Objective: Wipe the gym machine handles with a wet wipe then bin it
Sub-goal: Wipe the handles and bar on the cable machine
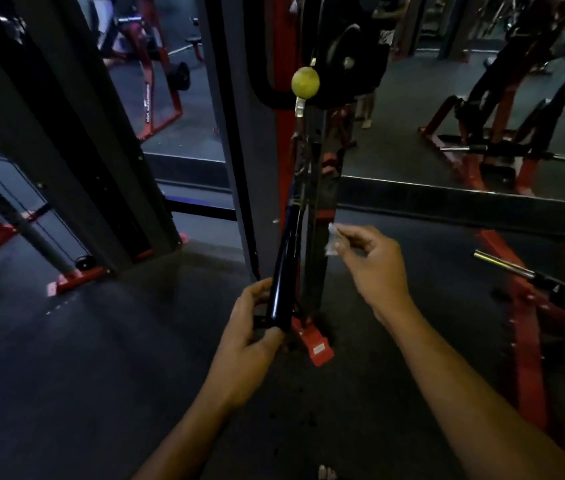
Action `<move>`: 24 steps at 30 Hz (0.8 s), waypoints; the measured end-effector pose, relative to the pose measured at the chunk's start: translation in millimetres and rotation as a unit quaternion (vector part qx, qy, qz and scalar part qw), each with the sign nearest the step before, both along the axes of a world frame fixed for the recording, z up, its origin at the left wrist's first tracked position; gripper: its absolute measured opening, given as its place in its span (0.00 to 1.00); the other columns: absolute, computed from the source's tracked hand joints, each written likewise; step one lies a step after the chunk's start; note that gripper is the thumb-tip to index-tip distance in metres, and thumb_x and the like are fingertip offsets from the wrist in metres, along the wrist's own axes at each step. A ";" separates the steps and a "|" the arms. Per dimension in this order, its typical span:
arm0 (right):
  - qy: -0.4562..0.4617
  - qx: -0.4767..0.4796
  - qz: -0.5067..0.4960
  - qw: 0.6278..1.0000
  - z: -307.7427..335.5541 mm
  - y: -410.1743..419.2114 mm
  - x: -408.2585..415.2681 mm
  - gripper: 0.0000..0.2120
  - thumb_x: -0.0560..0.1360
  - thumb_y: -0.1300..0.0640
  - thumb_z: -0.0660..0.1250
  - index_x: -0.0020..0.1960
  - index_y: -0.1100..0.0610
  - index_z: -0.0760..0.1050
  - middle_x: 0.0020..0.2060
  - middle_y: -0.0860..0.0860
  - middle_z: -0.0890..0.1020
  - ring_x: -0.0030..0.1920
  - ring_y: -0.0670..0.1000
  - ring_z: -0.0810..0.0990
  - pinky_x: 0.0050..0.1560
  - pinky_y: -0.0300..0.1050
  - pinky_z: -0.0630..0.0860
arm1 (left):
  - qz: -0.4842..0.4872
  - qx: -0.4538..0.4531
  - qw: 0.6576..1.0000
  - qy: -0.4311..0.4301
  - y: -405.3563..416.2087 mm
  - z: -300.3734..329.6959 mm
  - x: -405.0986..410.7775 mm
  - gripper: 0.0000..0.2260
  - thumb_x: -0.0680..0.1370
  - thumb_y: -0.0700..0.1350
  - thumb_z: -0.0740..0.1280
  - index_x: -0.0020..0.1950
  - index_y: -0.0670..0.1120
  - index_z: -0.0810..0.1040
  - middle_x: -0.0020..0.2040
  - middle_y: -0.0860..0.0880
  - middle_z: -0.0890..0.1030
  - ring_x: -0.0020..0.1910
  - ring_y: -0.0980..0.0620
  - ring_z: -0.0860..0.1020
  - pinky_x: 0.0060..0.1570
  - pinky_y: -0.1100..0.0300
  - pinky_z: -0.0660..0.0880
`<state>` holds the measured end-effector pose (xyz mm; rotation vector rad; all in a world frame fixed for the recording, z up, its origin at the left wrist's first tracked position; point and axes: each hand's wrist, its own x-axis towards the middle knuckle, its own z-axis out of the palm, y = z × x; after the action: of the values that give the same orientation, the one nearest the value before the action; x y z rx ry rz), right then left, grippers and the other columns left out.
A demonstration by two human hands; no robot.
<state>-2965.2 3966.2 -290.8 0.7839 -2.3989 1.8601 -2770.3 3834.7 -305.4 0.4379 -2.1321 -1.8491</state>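
Nearest: your left hand (249, 327), fingers wrapped round the lower end of the black handle (282, 271), which hangs tilted. Beyond, just right: your right hand (374, 261), pinching a small crumpled wet wipe (332, 239), apart from the handle. Open dark floor (101, 358) lies left. Farthest: yellow ball (305, 82) above.

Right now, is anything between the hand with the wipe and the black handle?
Nothing visible. The right hand pinches the wipe just right of the black handle, with open air between them. The left hand grips only the handle's lower end.
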 end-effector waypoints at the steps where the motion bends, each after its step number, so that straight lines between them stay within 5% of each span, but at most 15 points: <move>1: 0.003 -0.011 -0.013 1.000 -2.6 -11.8 -16.2 0.13 0.77 0.62 0.71 0.60 0.52 0.81 0.54 0.43 0.82 0.56 0.39 0.80 0.60 0.36 0.76 | 0.003 -0.026 1.000 -0.007 -1.4 3.3 -3.3 0.28 0.81 0.33 0.64 0.73 0.61 0.68 0.67 0.59 0.73 0.62 0.57 0.78 0.51 0.61 0.81; 5: 0.007 -0.043 -0.038 0.998 -23.6 -61.3 -66.5 0.10 0.77 0.62 0.71 0.57 0.54 0.84 0.51 0.45 0.83 0.51 0.34 0.79 0.59 0.34 0.76 | -0.009 -0.089 0.995 -0.048 -5.0 13.4 -19.6 0.32 0.78 0.33 0.65 0.73 0.64 0.68 0.69 0.59 0.71 0.65 0.53 0.76 0.56 0.56 0.82; 11: 0.006 -0.105 -0.014 0.994 -55.5 -94.6 -71.0 0.10 0.76 0.67 0.71 0.55 0.57 0.84 0.51 0.48 0.84 0.54 0.41 0.81 0.58 0.35 0.78 | -0.040 -0.193 0.974 -0.114 4.0 17.7 -33.7 0.39 0.72 0.41 0.69 0.79 0.63 0.59 0.66 0.68 0.66 0.62 0.58 0.76 0.54 0.57 0.81; 18: 0.005 -0.111 0.087 0.990 -73.4 -35.0 -21.2 0.13 0.76 0.69 0.68 0.58 0.59 0.82 0.53 0.47 0.83 0.57 0.40 0.80 0.58 0.32 0.75 | -0.035 -0.262 0.956 -0.127 20.9 0.6 -54.7 0.47 0.74 0.42 0.75 0.83 0.60 0.50 0.72 0.62 0.60 0.70 0.57 0.69 0.65 0.60 0.75; 24: -0.034 -0.112 0.132 0.984 -82.2 12.7 -5.4 0.13 0.75 0.70 0.69 0.57 0.59 0.82 0.53 0.47 0.83 0.58 0.46 0.81 0.59 0.39 0.78 | -0.004 -0.272 0.954 -0.128 24.5 -9.6 -73.7 0.46 0.75 0.44 0.76 0.83 0.58 0.50 0.72 0.60 0.61 0.72 0.56 0.68 0.67 0.58 0.75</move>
<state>-2970.6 3978.9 -373.0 1.0774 -2.1561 2.2364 -2844.0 3859.1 -314.9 0.5548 -2.6851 -1.1705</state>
